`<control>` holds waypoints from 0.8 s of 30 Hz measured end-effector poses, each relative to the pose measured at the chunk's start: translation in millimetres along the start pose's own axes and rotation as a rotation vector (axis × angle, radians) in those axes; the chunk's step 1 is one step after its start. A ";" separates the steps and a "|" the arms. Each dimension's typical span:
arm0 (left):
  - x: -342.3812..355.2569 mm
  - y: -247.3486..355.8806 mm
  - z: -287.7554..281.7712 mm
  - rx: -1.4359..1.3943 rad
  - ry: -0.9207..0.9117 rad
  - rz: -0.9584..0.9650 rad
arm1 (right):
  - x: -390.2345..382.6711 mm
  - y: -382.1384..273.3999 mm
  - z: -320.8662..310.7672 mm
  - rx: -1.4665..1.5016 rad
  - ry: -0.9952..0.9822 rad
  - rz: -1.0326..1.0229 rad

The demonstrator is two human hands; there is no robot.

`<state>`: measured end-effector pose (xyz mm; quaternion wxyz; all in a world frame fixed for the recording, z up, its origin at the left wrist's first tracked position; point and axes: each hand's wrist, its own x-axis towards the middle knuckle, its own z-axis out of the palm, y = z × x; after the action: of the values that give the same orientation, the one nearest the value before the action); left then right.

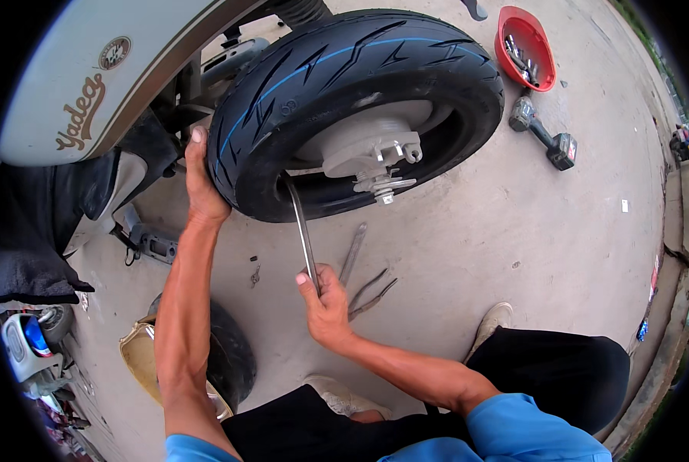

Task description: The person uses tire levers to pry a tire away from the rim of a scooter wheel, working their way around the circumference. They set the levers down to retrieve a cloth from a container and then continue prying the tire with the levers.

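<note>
A black tyre (pixel 360 46) with a blue stripe sits on a wheel with a silver hub (pixel 367 146), mounted on a white scooter (pixel 67 77). My left hand (pixel 206 177) grips the tyre's left side, thumb up and fingers partly hidden behind it. My right hand (pixel 325 304) is closed round a long steel tyre lever (pixel 306 235), whose upper end goes in at the tyre's lower-left bead, where its tip is hidden. On the concrete near that hand lie a flat metal bar (pixel 353 250) and a pair of dark, long-handled pliers (pixel 379 296).
A red helmet (pixel 529 23) holding sockets and a cordless impact wrench (pixel 561 150) lie right of the wheel. A loose tyre (pixel 236 354) and a beige container (pixel 132 350) are beside my left forearm. Dark cloth (pixel 28 239) hangs at left; a curb (pixel 672 308) edges the right.
</note>
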<state>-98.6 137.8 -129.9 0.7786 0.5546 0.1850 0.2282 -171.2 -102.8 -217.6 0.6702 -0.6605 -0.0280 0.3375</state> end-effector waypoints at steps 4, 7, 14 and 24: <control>2.7 -2.1 -5.0 0.021 0.005 0.038 | 10.0 23.7 12.3 -0.028 0.025 -0.046; 7.3 -1.1 -7.3 -0.034 0.012 0.013 | 23.2 38.0 20.2 -0.133 0.072 -0.259; 22.9 20.6 3.2 0.142 -0.047 0.111 | 55.7 57.0 51.3 -0.208 0.109 -0.404; 41.0 40.2 9.5 0.379 -0.079 0.143 | 104.2 76.9 75.9 -0.373 0.173 -0.395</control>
<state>-65.6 164.6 -90.2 0.6488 0.7112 0.1541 0.2222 -159.5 6.2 -320.1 0.5898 -0.7803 -0.1607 0.1318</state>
